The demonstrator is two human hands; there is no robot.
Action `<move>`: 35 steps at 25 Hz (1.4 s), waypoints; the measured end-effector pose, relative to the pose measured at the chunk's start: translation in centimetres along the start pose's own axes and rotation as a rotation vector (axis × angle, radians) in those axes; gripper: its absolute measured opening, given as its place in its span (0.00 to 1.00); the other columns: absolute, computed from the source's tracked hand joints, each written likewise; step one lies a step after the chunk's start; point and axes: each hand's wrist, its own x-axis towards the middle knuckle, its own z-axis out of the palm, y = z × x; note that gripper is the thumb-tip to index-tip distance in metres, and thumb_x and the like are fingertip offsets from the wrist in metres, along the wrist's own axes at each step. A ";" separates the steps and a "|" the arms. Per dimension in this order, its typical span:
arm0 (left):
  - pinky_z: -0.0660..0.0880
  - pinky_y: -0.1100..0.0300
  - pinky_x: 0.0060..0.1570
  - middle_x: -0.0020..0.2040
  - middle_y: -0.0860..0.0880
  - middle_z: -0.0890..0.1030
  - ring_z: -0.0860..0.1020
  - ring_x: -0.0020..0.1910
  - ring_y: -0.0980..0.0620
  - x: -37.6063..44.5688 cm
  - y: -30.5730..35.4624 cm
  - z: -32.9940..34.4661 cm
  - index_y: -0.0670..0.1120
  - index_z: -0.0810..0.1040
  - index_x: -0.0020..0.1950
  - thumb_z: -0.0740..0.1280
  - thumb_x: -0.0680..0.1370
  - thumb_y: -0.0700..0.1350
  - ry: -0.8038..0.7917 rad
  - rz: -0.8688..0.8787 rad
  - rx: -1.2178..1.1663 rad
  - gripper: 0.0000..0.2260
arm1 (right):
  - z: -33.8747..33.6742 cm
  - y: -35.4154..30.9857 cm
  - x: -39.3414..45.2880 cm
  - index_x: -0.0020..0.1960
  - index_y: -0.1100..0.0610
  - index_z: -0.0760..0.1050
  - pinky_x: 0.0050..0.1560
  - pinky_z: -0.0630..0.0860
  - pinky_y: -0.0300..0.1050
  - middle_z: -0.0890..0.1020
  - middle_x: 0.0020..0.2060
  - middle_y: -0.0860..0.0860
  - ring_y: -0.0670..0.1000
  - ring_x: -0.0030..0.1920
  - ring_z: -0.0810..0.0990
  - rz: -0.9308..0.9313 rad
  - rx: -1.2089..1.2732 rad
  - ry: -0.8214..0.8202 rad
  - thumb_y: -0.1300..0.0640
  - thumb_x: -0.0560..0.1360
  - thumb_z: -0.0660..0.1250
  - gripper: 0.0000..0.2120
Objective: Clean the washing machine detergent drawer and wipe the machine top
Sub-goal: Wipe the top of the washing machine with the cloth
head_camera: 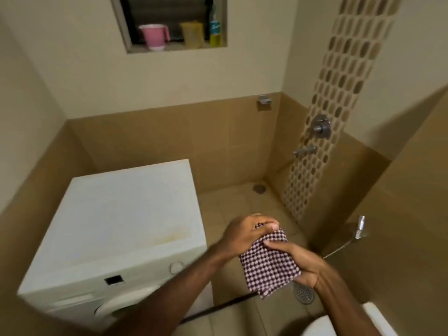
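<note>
A white front-loading washing machine (116, 224) stands at the left, its flat top bare with a faint yellowish stain near the front right corner. To its right, over the tiled floor, both my hands hold a dark-and-pink checked cloth (269, 265). My left hand (244, 235) pinches the cloth's upper edge between thumb and fingers. My right hand (300, 263) grips its right side, thumb lying across the top. The drawer front at the machine's upper left is blurred and closed as far as I can tell.
A wall niche (177, 25) holds a pink mug, a yellow jug and a bottle. Shower valve and tap (312, 139) sit on the right wall; a hand sprayer (360, 226) hangs nearby. Floor drains (303, 293) lie below my hands. A white toilet edge (378, 318) shows bottom right.
</note>
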 end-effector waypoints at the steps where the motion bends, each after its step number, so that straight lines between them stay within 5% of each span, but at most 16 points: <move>1: 0.74 0.63 0.60 0.60 0.56 0.84 0.80 0.58 0.61 -1.2 -1.8 -0.8 0.54 0.83 0.64 0.61 0.84 0.58 0.010 -0.015 0.042 0.16 | 1.3 1.6 1.3 0.67 0.66 0.75 0.62 0.78 0.61 0.84 0.58 0.64 0.64 0.56 0.84 0.033 -0.039 0.032 0.61 0.78 0.72 0.20; 4: 0.73 0.62 0.65 0.65 0.52 0.82 0.79 0.62 0.58 -4.2 -8.4 -4.7 0.51 0.80 0.70 0.60 0.86 0.54 0.106 -0.157 0.014 0.17 | 4.7 5.3 6.2 0.65 0.63 0.79 0.53 0.83 0.57 0.87 0.52 0.61 0.62 0.52 0.87 -0.034 -0.192 0.275 0.59 0.80 0.69 0.15; 8: 0.77 0.55 0.59 0.54 0.58 0.83 0.80 0.53 0.54 -9.7 -19.8 -13.0 0.55 0.80 0.67 0.67 0.82 0.49 0.291 -0.371 0.221 0.13 | 9.9 7.5 13.8 0.60 0.57 0.78 0.35 0.81 0.51 0.85 0.43 0.55 0.61 0.39 0.85 -0.307 -0.416 0.560 0.54 0.83 0.65 0.10; 10: 0.78 0.51 0.57 0.51 0.57 0.83 0.80 0.52 0.51 -12.6 -25.5 -17.4 0.54 0.81 0.64 0.68 0.81 0.46 0.362 -0.401 0.387 0.13 | 12.1 8.4 18.5 0.67 0.57 0.77 0.45 0.79 0.49 0.83 0.47 0.51 0.55 0.46 0.82 -0.470 -0.604 0.636 0.56 0.84 0.63 0.13; 13: 0.80 0.49 0.54 0.52 0.52 0.86 0.82 0.53 0.44 -15.9 -32.1 -23.2 0.51 0.83 0.61 0.65 0.77 0.47 0.405 -0.419 0.569 0.15 | 14.0 11.2 26.3 0.79 0.58 0.67 0.73 0.68 0.62 0.72 0.76 0.57 0.61 0.76 0.68 -0.552 -1.042 0.725 0.58 0.83 0.63 0.24; 15: 0.80 0.48 0.51 0.54 0.50 0.87 0.82 0.53 0.41 -17.2 -35.1 -26.2 0.50 0.85 0.60 0.64 0.75 0.47 0.384 -0.413 0.642 0.16 | 15.2 13.2 30.2 0.81 0.54 0.62 0.74 0.63 0.70 0.62 0.82 0.56 0.62 0.81 0.59 -0.451 -1.285 0.749 0.48 0.83 0.60 0.28; 18: 0.81 0.48 0.43 0.56 0.49 0.87 0.83 0.50 0.40 -19.0 -38.2 -29.3 0.49 0.86 0.59 0.61 0.76 0.48 0.301 -0.286 0.751 0.17 | 16.7 15.1 33.0 0.81 0.47 0.61 0.71 0.63 0.69 0.60 0.82 0.56 0.63 0.80 0.61 -0.327 -1.530 0.846 0.27 0.78 0.53 0.38; 23: 0.82 0.50 0.47 0.61 0.50 0.85 0.83 0.51 0.42 -19.9 -40.0 -31.1 0.49 0.86 0.59 0.64 0.77 0.46 0.214 -0.219 0.763 0.15 | 19.5 16.7 34.1 0.82 0.47 0.60 0.74 0.57 0.72 0.63 0.81 0.56 0.62 0.80 0.60 -0.337 -1.515 1.097 0.34 0.83 0.48 0.32; 27: 0.81 0.50 0.48 0.66 0.51 0.83 0.82 0.54 0.44 -20.0 -39.9 -30.9 0.50 0.85 0.62 0.74 0.75 0.39 0.161 -0.287 0.710 0.16 | 27.1 23.7 34.4 0.83 0.47 0.59 0.78 0.47 0.72 0.56 0.84 0.54 0.60 0.83 0.54 -0.469 -1.479 1.005 0.36 0.83 0.51 0.31; 30: 0.82 0.49 0.48 0.64 0.48 0.84 0.83 0.53 0.43 -19.6 -39.8 -31.2 0.49 0.85 0.62 0.73 0.76 0.39 0.151 -0.254 0.736 0.15 | 32.3 28.6 33.5 0.82 0.44 0.61 0.78 0.51 0.71 0.58 0.83 0.53 0.60 0.82 0.56 -0.585 -1.538 0.835 0.34 0.83 0.54 0.30; 33: 0.82 0.50 0.46 0.60 0.47 0.86 0.84 0.51 0.43 -19.3 -39.5 -31.5 0.50 0.86 0.60 0.68 0.77 0.41 0.192 -0.228 0.739 0.14 | 28.4 26.4 33.0 0.80 0.43 0.66 0.74 0.60 0.69 0.65 0.80 0.52 0.60 0.79 0.65 -0.707 -1.660 0.713 0.28 0.79 0.57 0.33; 35: 0.82 0.50 0.47 0.60 0.48 0.86 0.84 0.51 0.44 -19.5 -39.7 -31.6 0.50 0.86 0.61 0.68 0.77 0.42 0.201 -0.222 0.724 0.14 | 22.7 21.9 33.1 0.80 0.43 0.65 0.74 0.58 0.71 0.64 0.81 0.53 0.61 0.79 0.63 -0.596 -1.685 0.808 0.26 0.78 0.54 0.36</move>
